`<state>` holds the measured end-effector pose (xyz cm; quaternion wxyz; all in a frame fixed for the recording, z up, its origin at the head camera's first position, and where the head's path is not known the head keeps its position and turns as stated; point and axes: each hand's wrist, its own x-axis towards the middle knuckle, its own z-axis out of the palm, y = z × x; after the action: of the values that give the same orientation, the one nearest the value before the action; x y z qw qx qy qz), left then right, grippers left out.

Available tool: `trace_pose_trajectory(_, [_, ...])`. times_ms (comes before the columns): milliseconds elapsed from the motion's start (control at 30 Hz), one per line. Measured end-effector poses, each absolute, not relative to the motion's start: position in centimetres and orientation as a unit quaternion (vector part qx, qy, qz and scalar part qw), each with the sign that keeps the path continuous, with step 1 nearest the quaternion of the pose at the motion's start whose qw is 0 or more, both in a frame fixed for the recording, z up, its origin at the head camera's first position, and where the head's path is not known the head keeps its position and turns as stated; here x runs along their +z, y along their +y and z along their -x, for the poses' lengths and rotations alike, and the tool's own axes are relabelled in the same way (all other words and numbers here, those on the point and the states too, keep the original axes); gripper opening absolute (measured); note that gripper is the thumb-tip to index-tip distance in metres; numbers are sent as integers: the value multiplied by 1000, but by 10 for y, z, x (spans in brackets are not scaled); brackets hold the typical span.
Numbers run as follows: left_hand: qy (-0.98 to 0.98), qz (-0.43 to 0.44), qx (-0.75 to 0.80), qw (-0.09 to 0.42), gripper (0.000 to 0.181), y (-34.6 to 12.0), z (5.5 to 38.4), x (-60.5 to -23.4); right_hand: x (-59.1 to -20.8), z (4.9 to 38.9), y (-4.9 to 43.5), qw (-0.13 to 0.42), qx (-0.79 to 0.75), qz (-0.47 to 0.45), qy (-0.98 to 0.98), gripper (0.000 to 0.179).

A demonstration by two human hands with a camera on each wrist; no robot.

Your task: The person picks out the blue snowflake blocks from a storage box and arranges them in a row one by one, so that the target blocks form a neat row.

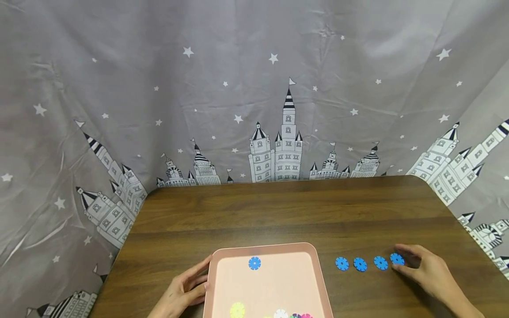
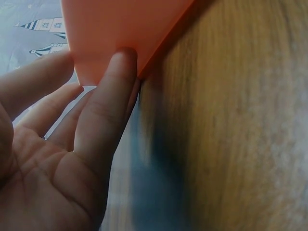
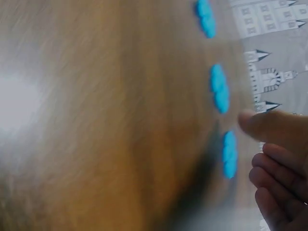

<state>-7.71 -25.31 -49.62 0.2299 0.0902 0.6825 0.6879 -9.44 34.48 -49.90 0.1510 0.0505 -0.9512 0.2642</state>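
A shallow pink tray (image 1: 266,282) lies on the table. Against its left outer side rests my left hand (image 1: 184,288), fingers fairly straight. The left wrist view shows fingertips touching the pink wall (image 2: 115,29). Right of the tray, several blue notched discs form a row, from the leftmost disc (image 1: 342,263) to the rightmost disc (image 1: 396,259). My right hand (image 1: 427,267) is at that rightmost one, thumb and forefinger spread around its edges. In the right wrist view the nearest blue disc (image 3: 230,154) lies on the table just beyond my fingertips.
Inside the tray are a blue disc (image 1: 254,263) near the far rim, a yellow disc (image 1: 237,310), a white disc (image 1: 280,314) and a pink piece (image 1: 306,316), partly cut off by the frame. A grey curtain (image 1: 238,101) with printed castles hangs behind the wooden table (image 1: 246,216).
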Motion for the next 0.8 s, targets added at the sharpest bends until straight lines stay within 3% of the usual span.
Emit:
trace_pose_trajectory(200, [676,-117,693,223,65,-256,78,-498,-481,98,335,159,265,-56,-949,54])
trace_pose_trajectory(467, [668,-115,699,228,65,-255,76,-498,-458,105,295,76,327,-82,-938,61])
trace_pose_trajectory(800, [669,-116,700,223,65,-254,76,-498,-446,118,234,30,381,-139,-914,57])
